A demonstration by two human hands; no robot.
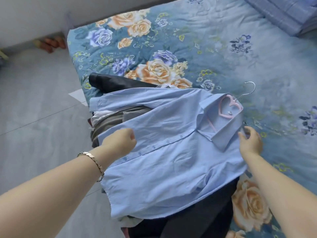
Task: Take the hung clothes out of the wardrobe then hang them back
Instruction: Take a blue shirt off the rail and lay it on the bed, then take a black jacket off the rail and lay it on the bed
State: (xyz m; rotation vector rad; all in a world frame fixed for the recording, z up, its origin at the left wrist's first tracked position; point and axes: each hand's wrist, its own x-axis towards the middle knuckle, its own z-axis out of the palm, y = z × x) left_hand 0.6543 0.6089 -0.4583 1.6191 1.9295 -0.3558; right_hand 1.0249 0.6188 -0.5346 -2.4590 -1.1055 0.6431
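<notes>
A light blue buttoned shirt (171, 143) lies flat on top of a pile of dark and grey clothes (113, 121) at the bed's edge. A pink hanger (228, 107) with a metal hook (248, 91) sits inside its collar. My left hand (120, 141), fingers curled, rests on the shirt's left side; whether it pinches the cloth is hidden. My right hand (250, 141) lies at the collar's right edge, fingertips touching the fabric and something small and dark beside it.
The bed carries a blue floral cover (197, 48). Folded blue bedding (288, 14) lies at its far right corner. Grey tiled floor (37, 109) runs along the left, with orange slippers (53, 42) by the wall.
</notes>
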